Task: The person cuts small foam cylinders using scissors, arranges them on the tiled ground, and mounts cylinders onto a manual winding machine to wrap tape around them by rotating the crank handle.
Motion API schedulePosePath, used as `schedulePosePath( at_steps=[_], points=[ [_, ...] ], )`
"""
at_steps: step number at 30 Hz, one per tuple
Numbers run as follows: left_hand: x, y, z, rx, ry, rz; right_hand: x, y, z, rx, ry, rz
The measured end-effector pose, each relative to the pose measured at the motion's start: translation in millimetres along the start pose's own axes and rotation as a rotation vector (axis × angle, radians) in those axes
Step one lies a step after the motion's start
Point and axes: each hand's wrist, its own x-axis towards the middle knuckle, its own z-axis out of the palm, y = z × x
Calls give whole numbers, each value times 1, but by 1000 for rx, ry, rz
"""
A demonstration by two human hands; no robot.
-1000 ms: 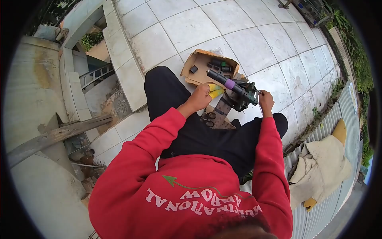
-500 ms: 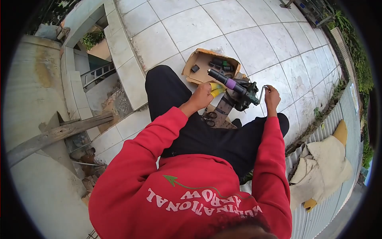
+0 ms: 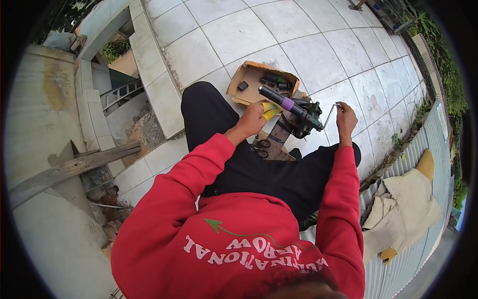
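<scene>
My left hand [image 3: 250,122] is closed around the yellow handles of pliers [image 3: 269,109], whose jaws are hidden by the device. Between my knees sits a dark green and black mechanical device [image 3: 304,119], with a black tube [image 3: 272,94] carrying a purple band sticking out to the upper left. My right hand [image 3: 347,119] pinches the far end of a bent silver hex key [image 3: 330,116]. The key's other end meets the right side of the device.
Beyond my knees a cardboard tray [image 3: 242,73] holds several black parts. Scissors [image 3: 262,145] lie on a patterned piece below the device. White floor tiles [image 3: 239,30] spread ahead. At left is a wooden beam [image 3: 74,167]; at right, cloth [image 3: 401,212] covers corrugated metal.
My right hand has shifted slightly outward and down, and the hex key's held end has swung to the right. My left hand has stayed nearly in place on the pliers.
</scene>
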Motion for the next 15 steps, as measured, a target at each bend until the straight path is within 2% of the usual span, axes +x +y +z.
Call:
schedulePosePath(
  at_steps=[15],
  points=[
    [0, 4, 0, 47, 30, 16, -4, -15, -40, 54, 130, -97]
  ],
)
